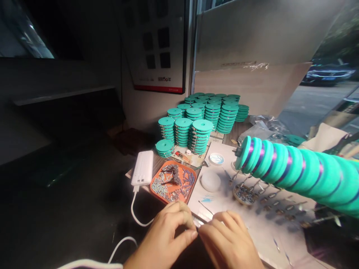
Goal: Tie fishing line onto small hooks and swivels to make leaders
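My left hand [174, 231] and my right hand [226, 236] are close together at the near edge of the work board [259, 226]. Both have curled fingers, the fingertips of each nearly meeting those of the other. Whatever they pinch is too small or too hidden to make out. Just beyond my left hand is an orange tray [169, 163] with small metal parts and blue and pale tube-like pieces. A thin dark wire-like piece [205, 206] lies on the board beyond my right hand.
Green spools on a rod [283, 164] extend across the right, with metal fittings hanging below. Stacked green spools [202, 126] stand behind. A round white container [211, 181], a dish of blue pieces [217, 158] and a bowl of small beads [244, 195] sit on the board. A cabled power bank [142, 167] lies left.
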`<state>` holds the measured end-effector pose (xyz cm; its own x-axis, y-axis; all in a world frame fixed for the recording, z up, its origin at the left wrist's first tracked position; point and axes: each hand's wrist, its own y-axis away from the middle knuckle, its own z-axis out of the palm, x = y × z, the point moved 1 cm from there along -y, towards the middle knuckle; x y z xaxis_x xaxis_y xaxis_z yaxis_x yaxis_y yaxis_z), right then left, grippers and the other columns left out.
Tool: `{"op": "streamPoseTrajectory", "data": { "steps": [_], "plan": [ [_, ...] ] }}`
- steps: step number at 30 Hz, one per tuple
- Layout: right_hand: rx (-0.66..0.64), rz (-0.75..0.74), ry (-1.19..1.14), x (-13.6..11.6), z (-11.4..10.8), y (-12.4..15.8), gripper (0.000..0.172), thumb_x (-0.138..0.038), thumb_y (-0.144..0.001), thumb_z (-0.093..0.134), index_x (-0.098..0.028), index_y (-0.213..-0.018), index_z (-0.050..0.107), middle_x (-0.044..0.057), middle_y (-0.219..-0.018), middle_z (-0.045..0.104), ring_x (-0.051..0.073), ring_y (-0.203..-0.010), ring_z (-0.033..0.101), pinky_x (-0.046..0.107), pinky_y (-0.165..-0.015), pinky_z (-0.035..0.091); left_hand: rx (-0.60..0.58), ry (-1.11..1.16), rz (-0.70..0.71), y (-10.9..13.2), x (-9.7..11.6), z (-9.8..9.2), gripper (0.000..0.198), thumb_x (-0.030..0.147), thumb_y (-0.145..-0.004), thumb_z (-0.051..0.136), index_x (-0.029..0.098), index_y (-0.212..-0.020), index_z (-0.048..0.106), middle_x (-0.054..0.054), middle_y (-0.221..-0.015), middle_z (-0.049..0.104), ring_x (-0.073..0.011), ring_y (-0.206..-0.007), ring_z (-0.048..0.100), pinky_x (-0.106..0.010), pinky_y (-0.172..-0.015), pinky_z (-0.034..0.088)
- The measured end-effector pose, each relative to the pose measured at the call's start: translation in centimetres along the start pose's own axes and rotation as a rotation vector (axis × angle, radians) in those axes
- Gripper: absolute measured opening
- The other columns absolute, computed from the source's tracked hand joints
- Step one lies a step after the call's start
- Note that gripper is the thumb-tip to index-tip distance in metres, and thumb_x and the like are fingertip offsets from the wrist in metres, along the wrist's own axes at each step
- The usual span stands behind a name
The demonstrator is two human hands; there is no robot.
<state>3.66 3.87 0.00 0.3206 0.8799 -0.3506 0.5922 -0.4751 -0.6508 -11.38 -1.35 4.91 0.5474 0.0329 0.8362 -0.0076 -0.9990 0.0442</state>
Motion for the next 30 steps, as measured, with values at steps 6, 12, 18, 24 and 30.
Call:
{"op": "streamPoseTrajectory", "data": {
  "steps": [6,12,18,24,30],
  "plan": [
    [0.005,-0.004,-0.001,0.0,0.1,0.0,0.025,-0.016,-0.089,0.038,-0.02,-0.072,0.056,0.0,-0.057,0.053,0.016,-0.062,0.047,0.03,-0.067,0.035,0.023,0.026,-0.01,-0.2,-0.2,0.1,0.011,0.012,-0.075,0.062,0.018,-0.066,0.059,0.001,-0.08,0.056,-0.0146,-0.083,0.055,-0.022,-0.074,0.039],
    [-0.005,-0.024,-0.042,0.0,0.0,-0.2,0.023,-0.011,-0.086,0.04,-0.019,-0.07,0.054,-0.001,-0.057,0.052,0.015,-0.062,0.045,0.029,-0.065,0.034,0.056,0.061,-0.027,-0.2,0.0,0.2,0.014,0.006,-0.07,0.065,0.018,-0.064,0.06,0.001,-0.079,0.058,-0.0153,-0.083,0.056,-0.024,-0.075,0.04],
    [0.023,-0.029,-0.001,0.2,0.7,-0.2,0.037,-0.02,-0.094,0.029,-0.019,-0.064,0.05,-0.001,-0.054,0.05,0.016,-0.06,0.044,0.03,-0.065,0.031,0.078,0.001,-0.027,-0.3,0.4,0.4,0.015,0.002,-0.068,0.065,0.015,-0.062,0.06,0.001,-0.077,0.057,-0.0143,-0.081,0.056,-0.023,-0.073,0.04],
    [0.04,-0.004,-0.031,0.6,1.1,-0.1,0.048,-0.026,-0.097,0.019,-0.02,-0.061,0.05,-0.001,-0.05,0.049,0.016,-0.056,0.042,0.03,-0.061,0.029,0.09,-0.13,0.049,-0.4,0.5,0.9,0.016,-0.001,-0.067,0.064,0.014,-0.063,0.06,-0.002,-0.077,0.058,-0.0164,-0.082,0.055,-0.026,-0.073,0.04],
    [0.02,0.057,-0.136,0.9,0.1,-0.1,0.034,-0.029,-0.095,0.033,-0.022,-0.071,0.056,-0.002,-0.054,0.056,0.015,-0.058,0.046,0.029,-0.061,0.031,0.108,-0.08,-0.028,0.2,-0.5,0.4,0.031,0.001,-0.058,0.073,0.019,-0.081,0.062,0.0,-0.085,0.06,-0.0178,-0.087,0.055,-0.027,-0.078,0.04]
  ]
}}
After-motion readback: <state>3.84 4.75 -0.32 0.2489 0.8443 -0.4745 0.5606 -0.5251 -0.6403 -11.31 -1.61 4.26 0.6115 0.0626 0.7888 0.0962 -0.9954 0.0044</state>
